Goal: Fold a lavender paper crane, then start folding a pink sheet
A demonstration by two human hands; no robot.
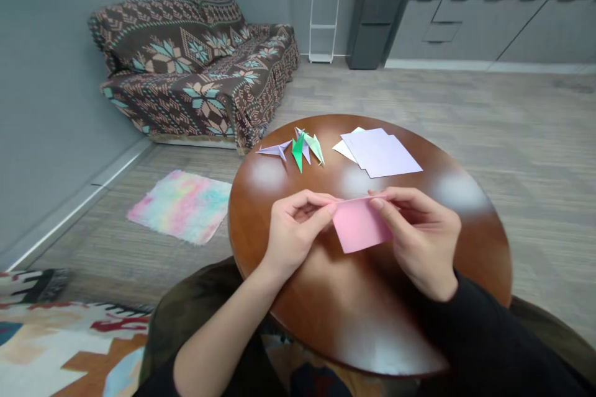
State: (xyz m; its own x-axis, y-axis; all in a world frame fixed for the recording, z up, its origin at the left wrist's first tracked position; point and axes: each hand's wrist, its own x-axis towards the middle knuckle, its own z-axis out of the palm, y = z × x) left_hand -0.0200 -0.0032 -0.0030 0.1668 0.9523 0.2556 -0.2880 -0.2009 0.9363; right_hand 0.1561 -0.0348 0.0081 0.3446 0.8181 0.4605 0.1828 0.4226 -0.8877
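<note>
And here's the pink paper [361, 225], between both hands over the middle of the round wooden table [335, 313], its top edge running left to right. The left hand [294, 226] pinches the upper left corner between thumb and fingers; the right hand [421, 237] grips the upper right part, thumb on the near face. Whether the lower edge touches the wood, I can't tell.

Room now: glossy tabletop stretches nearside of the paper to the rim, and there's a good strip right of the right hand too. The left forearm crosses the near left rim, the black sleeve [493, 335] the near right.

Now the far side, where things crowd in! Far left, a cluster of folded paper birds, the green one [298, 150] in front, a purple one [274, 150] to its left near the rim. Far right, lavender sheets [386, 155] overlap a cream sheet [343, 149], just beyond the right hand. Off the table, left, lies a pastel fluffy rug [181, 206]; farther back, a patterned sofa [195, 74].
</note>
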